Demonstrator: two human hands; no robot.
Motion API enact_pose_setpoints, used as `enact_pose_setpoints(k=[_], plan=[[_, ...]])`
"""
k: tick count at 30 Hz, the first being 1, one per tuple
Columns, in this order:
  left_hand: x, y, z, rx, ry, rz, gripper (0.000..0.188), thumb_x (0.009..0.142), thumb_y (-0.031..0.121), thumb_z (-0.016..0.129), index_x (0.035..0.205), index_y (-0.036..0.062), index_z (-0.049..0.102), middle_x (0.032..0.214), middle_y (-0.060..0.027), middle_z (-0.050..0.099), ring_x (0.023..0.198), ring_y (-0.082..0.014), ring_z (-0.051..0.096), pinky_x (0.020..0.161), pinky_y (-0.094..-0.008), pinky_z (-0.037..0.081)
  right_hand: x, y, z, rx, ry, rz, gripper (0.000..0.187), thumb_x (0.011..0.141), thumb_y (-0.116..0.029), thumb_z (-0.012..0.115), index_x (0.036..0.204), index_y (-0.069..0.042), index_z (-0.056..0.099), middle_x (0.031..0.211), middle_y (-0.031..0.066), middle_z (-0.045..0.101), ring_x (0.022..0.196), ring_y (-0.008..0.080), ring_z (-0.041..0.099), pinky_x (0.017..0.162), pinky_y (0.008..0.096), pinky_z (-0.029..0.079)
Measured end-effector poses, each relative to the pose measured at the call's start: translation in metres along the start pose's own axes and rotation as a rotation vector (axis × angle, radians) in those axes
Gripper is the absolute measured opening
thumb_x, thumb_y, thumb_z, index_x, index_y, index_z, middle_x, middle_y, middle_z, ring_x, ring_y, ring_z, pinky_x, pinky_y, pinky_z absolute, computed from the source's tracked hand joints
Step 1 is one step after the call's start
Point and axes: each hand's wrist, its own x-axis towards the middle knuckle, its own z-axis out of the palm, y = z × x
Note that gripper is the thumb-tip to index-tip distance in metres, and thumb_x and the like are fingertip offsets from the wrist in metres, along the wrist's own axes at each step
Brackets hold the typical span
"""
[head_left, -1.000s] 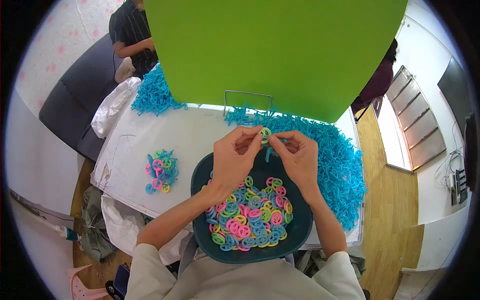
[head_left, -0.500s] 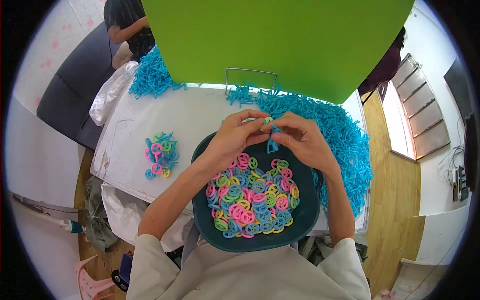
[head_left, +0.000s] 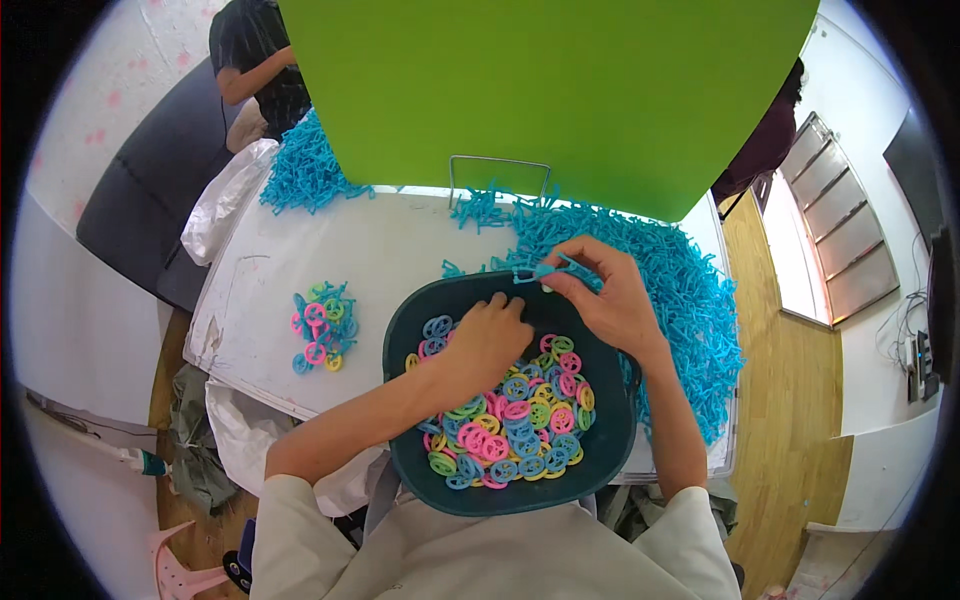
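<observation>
Blue stick is pinched in the right hand by the tub; left hand is inside, can't tell its fingers' grip.

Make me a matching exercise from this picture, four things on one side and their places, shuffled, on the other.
Things
1. Slender blue branching plastic piece
2. Heap of multicoloured spoked plastic rings
3. Tall flat green panel
4. Small mixed-colour plastic cluster

Places
A. Inside the dark green tub
B. On the white table, left of the tub
C. In the right hand
D. Beyond the tub

Pairs: 1-C, 2-A, 3-D, 4-B
</observation>
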Motion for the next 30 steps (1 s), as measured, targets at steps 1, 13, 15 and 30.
enact_pose_setpoints(k=[1, 13, 15, 30], plan=[[-0.001, 0.001, 0.004, 0.135, -0.039, 0.024, 0.013, 0.078, 0.005, 0.066, 0.09, 0.0053, 0.069, 0.095, -0.0149, 0.062, 0.088, -0.035, 0.065, 0.075, -0.0449, 0.053, -0.001, 0.0, 0.003, 0.047, 0.001, 0.024, 0.02, 0.084, -0.008, 0.074, 0.102, -0.002, 0.068, 0.092, 0.0082, 0.069, 0.082, 0.0159, 0.064, 0.076, 0.0296, 0.051], [0.015, -0.01, -0.041, -0.873, 0.523, -0.452, 0.015, 0.09, 0.002, 0.061, 0.103, -0.0013, 0.069, 0.094, -0.0098, 0.063, 0.083, -0.019, 0.066, 0.069, -0.0313, 0.058, 0.003, 0.0, -0.011, -0.203, 0.228, -0.049, 0.018, 0.083, -0.007, 0.074, 0.098, 0.003, 0.069, 0.087, 0.009, 0.071, 0.083, 0.0148, 0.065, 0.074, 0.0285, 0.05], [0.018, -0.008, -0.048, -1.046, 0.589, -0.377, 0.016, 0.094, 0.002, 0.058, 0.107, -0.0014, 0.067, 0.093, -0.0078, 0.063, 0.083, -0.0141, 0.065, 0.066, -0.0269, 0.059, 0.002, -0.001, -0.013, -0.227, 0.204, -0.02, 0.016, 0.082, -0.006, 0.073, 0.095, 0.003, 0.07, 0.089, 0.0098, 0.071, 0.084, 0.0157, 0.065, 0.075, 0.0297, 0.05], [0.02, -0.011, -0.042, -1.291, 0.538, -0.422, 0.007, 0.092, -0.009, 0.053, 0.097, -0.0043, 0.055, 0.093, -0.0118, 0.066, 0.087, -0.0159, 0.068, 0.076, -0.029, 0.06, -0.002, -0.004, -0.005, -0.175, 0.045, 0.06, 0.015, 0.083, -0.007, 0.074, 0.095, 0.001, 0.071, 0.085, 0.0087, 0.072, 0.079, 0.0141, 0.065, 0.072, 0.03, 0.051]])
